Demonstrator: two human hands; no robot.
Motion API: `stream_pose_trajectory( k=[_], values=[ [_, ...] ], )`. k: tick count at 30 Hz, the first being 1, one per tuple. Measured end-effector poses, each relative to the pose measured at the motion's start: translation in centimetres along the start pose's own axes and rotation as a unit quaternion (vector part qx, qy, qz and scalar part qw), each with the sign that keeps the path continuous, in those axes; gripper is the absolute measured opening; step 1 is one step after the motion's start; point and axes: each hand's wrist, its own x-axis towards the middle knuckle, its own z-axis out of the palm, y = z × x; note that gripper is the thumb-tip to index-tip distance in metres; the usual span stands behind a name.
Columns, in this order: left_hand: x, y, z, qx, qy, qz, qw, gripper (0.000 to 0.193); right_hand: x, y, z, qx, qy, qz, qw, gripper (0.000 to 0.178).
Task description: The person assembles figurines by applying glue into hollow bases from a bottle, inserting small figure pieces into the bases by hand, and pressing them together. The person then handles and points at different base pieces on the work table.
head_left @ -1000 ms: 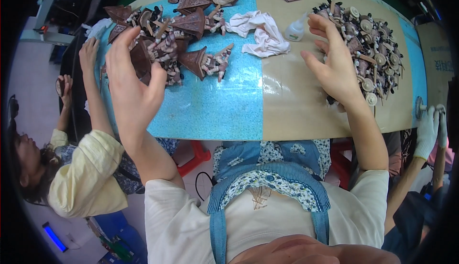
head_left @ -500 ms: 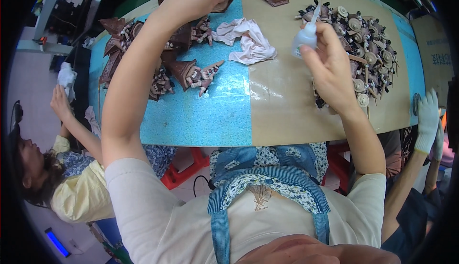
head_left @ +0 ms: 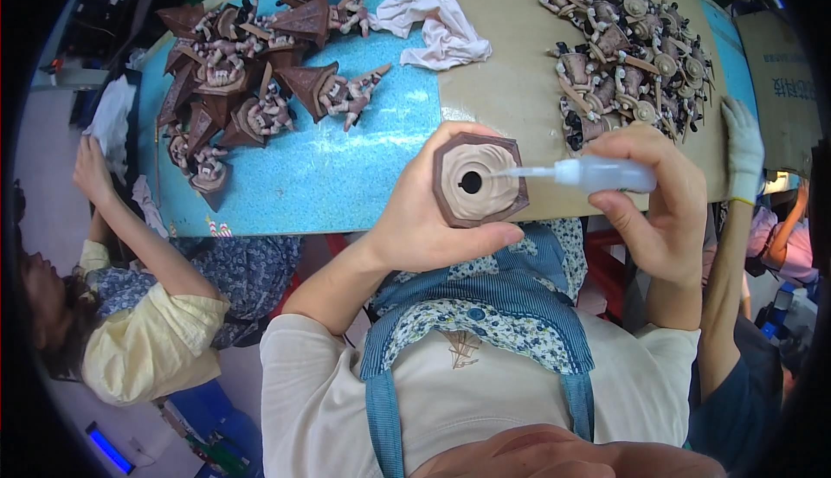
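Observation:
In front of my chest, my left hand [head_left: 415, 218] is wrapped round a brown octagonal base [head_left: 480, 208]. Its tan, rippled top has a dark keyhole-shaped opening in the middle and faces up. My right hand [head_left: 662, 188] grips a small translucent squeeze bottle [head_left: 610, 174], tipped sideways. The bottle's thin nozzle points left and its tip is over the base's tan surface near the opening; whether it touches, I cannot tell. Figurines joined to brown pointed bases [head_left: 312, 89] lie piled on the blue left part of the table.
Many loose figurines [head_left: 615, 50] with round tan parts are heaped on brown board [head_left: 511, 97] at the right. A crumpled white cloth [head_left: 437, 28] lies mid-table. A person [head_left: 156, 296] works at my left; a gloved hand [head_left: 743, 149] rests at the table's right edge.
My left hand has come back from the far side of the table with the brown base. My right hand has brought the bottle nearer and tilted it from upright to sideways over the base.

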Motion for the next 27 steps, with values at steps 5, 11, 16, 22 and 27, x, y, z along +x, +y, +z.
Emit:
stream_pose_trajectory(
  k=[5,11,16,22,27],
  values=[
    [-0.7,-1.4,1.1,-0.011,0.023,0.017,1.000,0.071,0.6,-2.1,0.7,-0.102,-0.017,-0.083,0.991,0.036],
    [-0.9,-1.6,1.3,-0.025,0.019,0.036,0.999,0.071,0.6,-2.8,1.2,-0.132,-0.018,-0.104,0.986,0.035],
    [-1.0,-1.6,1.5,-0.054,0.021,0.020,0.998,0.070,0.6,-2.9,1.4,-0.146,-0.019,-0.120,0.982,0.035],
    [-0.9,-1.5,1.3,-0.038,0.025,0.024,0.999,0.068,0.4,-2.3,1.4,-0.134,-0.010,-0.106,0.985,0.034],
    [-0.7,-1.1,1.0,-0.057,0.032,-0.010,0.998,0.066,0.2,-1.6,1.8,-0.118,-0.006,-0.094,0.989,0.033]
  ],
)
